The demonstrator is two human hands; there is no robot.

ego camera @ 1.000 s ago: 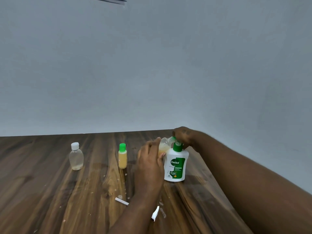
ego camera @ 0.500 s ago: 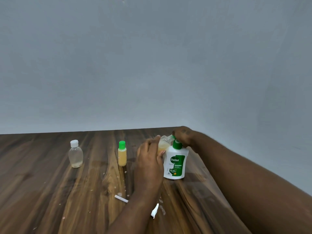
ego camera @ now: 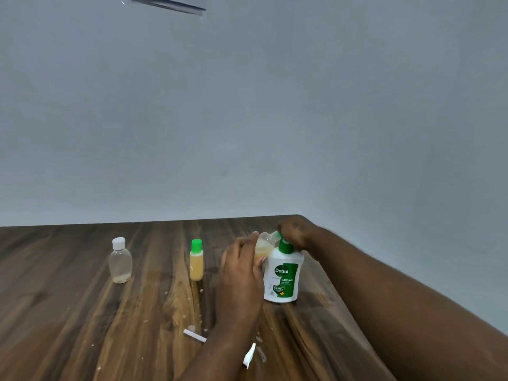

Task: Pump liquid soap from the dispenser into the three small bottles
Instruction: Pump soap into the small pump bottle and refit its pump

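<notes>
Not much diff tbh. Right hand (ego camera: 295,232), curled over the green pump (ego camera: 285,247) of the dispenser (ego camera: 283,273), sits a bit lower vs 1 s ago relative to the other stuff, so the pump looks pushed down a touch. Soap level in the small bottle (ego camera: 264,243) that the left hand (ego camera: 242,273) grips: can't tell if it's any higher, too blurry. Rest is just the cam moving: it tips up a little, so everything on the desk (ego camera: 82,312) shows slightly lower & more to the left in frame, and the dark strip (ego camera: 167,5) up top, nearly out of view 0.5 s ago, is back in.
</notes>
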